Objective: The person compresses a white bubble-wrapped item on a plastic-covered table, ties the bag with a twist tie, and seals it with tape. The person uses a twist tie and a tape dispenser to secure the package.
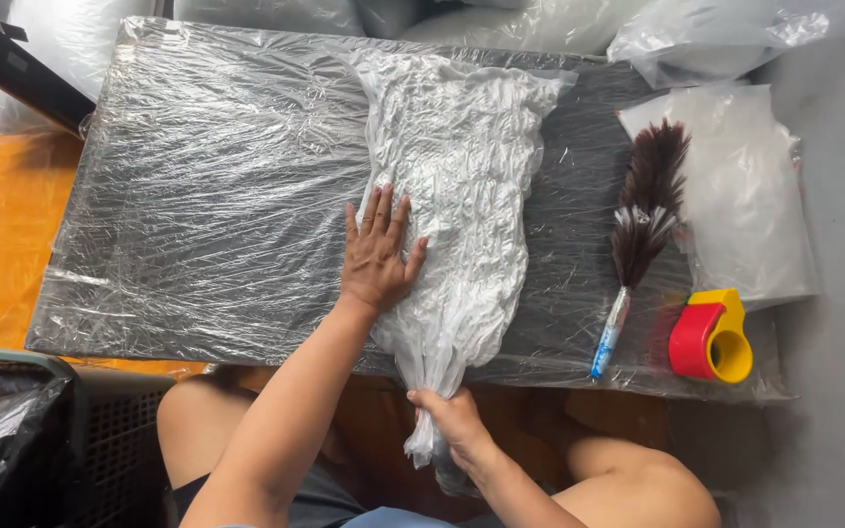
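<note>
Wide bare wrapped table (198,196) stretches left. My left hand (376,256) presses flat, fingers spread, on the crinkled white bag (462,166); my right hand (454,418) grips its gathered neck past the near edge.

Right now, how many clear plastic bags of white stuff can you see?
At least 3: one flattened under the left hand on the board, one beside the feather duster, one top right. More may be hidden behind.

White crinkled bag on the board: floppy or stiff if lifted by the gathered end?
Probably floppy: the white crinkled bag is wrinkled all over and lies flat under the left hand. Likely light for its size, since it bunches into a thin neck inside the right hand. It may slide easily, as the board's plastic wrap looks glossy.
</note>
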